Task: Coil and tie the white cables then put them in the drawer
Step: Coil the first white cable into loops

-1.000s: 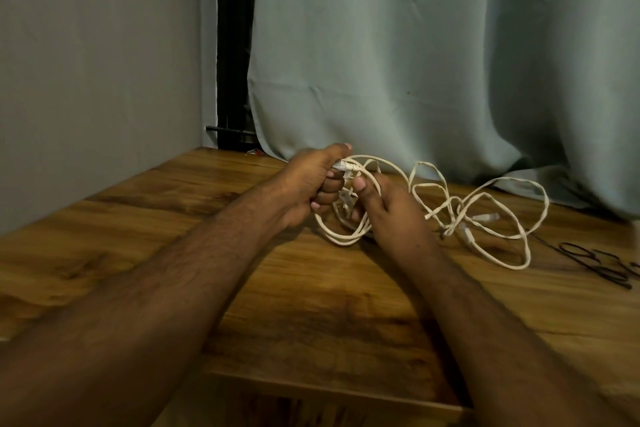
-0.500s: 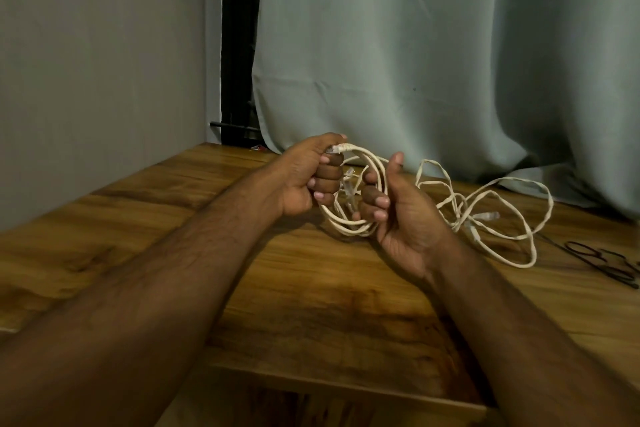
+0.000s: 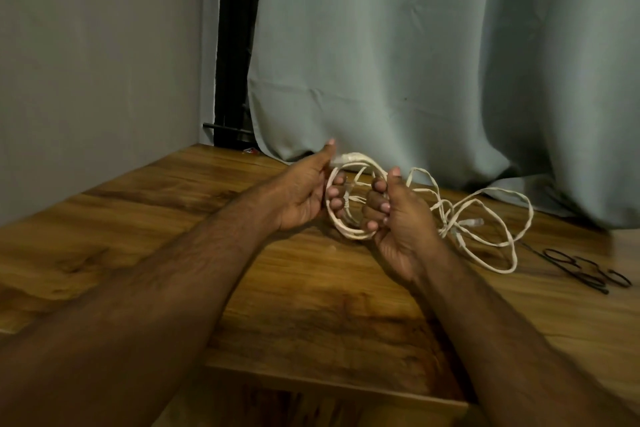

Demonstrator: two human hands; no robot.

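Grey-green curtain (image 3: 433, 62) hung along the wooden table's (image 3: 294, 305) far edge, bare wood lying near. Left hand (image 3: 304, 194) and right hand (image 3: 398, 222) both grasped the white cable coil (image 3: 356, 170) mid-table, loose loops trailing right toward black ties (image 3: 581, 269).

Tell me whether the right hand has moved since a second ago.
Yes. The right hand has turned palm-up and come slightly nearer the table's front edge, gripping the white cable coil.

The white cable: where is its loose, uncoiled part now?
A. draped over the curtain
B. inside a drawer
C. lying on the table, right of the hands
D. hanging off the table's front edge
C: the cable trails in loose loops on the table, right of the right hand.
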